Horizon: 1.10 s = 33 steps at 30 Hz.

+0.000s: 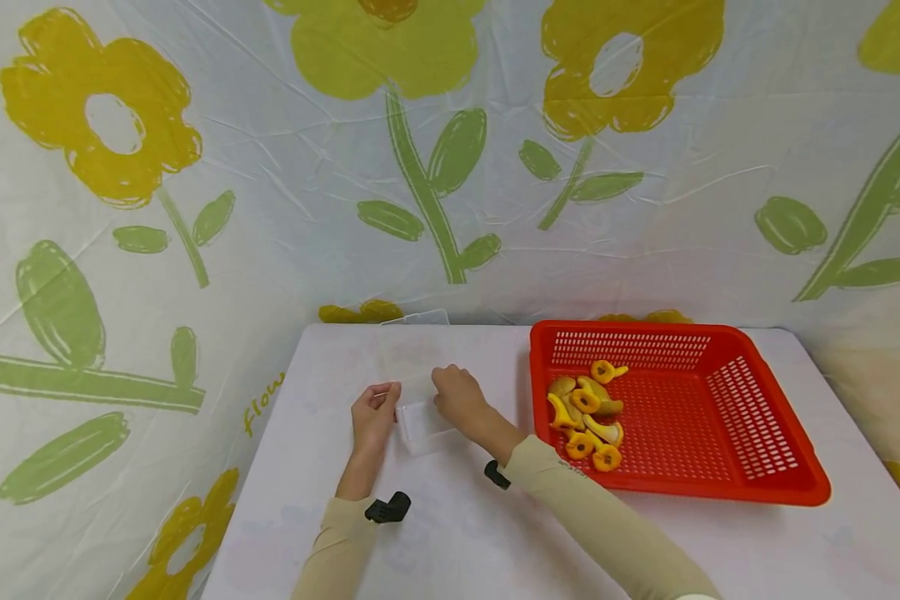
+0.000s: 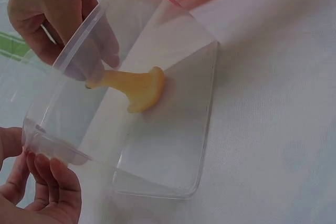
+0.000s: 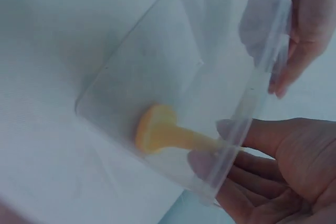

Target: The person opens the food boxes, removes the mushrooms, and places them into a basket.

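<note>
A clear plastic box point(image 1: 426, 429) stands on the table between the two hands. The left hand point(image 1: 372, 417) grips its rim at a corner, thumb on one side and fingers curled on the other point(image 2: 50, 182). Over the opposite side comes the right hand point(image 1: 462, 404), its thumb and fingertips inside the box. Between them lies the stem of a yellow chanterelle mushroom point(image 3: 163, 132), pinched near its thin end. The mushroom's cap point(image 2: 149, 90) points down toward the box's bottom. In the head view the right hand and box wall hide the mushroom.
A red perforated basket point(image 1: 682, 492) stands to the right, with several yellow and brownish mushrooms point(image 1: 587, 402) heaped at its left side. A clear plastic sheet or lid point(image 1: 427, 317) shows at the table's back edge. Flowered cloth point(image 1: 270, 208) hangs behind and at the left.
</note>
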Motion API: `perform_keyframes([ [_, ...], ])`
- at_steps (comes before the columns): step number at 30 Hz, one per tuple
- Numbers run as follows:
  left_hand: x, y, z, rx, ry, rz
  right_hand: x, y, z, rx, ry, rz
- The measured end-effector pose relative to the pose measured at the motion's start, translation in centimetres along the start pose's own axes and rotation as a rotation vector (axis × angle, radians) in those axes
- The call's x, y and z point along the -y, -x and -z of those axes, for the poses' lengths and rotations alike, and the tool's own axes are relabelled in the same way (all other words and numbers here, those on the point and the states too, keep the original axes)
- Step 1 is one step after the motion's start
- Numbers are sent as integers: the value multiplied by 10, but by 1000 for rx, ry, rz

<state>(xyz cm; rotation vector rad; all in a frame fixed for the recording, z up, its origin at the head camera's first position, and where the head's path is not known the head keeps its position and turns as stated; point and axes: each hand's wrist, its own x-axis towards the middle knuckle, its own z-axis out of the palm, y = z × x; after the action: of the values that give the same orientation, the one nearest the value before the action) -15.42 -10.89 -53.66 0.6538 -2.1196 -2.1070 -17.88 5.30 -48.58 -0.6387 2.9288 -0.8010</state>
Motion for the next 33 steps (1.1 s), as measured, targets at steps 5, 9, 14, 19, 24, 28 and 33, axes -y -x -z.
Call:
perform_keyframes([
  [5, -1, 0, 1, 19, 16, -8, 2, 2, -7, -51, 38, 51],
  [9, -2, 1, 2, 32, 28, -15, 3, 3, -9, -14, 55, 71],
  [14, -2, 1, 1, 20, 18, -13, 2, 4, -11, 33, 26, 91],
  [19, -16, 10, 2, 33, 17, -29, -3, 3, -9, 98, -103, 106],
  [24, -35, 21, 4, 60, 9, -25, -6, 2, -1, 158, -203, 111],
  [28, -18, 9, 5, 58, 13, -15, -10, 2, 6, 174, -299, 100],
  [33, -3, 1, 3, 39, 3, -15, -20, 3, 14, 180, -411, 50],
])
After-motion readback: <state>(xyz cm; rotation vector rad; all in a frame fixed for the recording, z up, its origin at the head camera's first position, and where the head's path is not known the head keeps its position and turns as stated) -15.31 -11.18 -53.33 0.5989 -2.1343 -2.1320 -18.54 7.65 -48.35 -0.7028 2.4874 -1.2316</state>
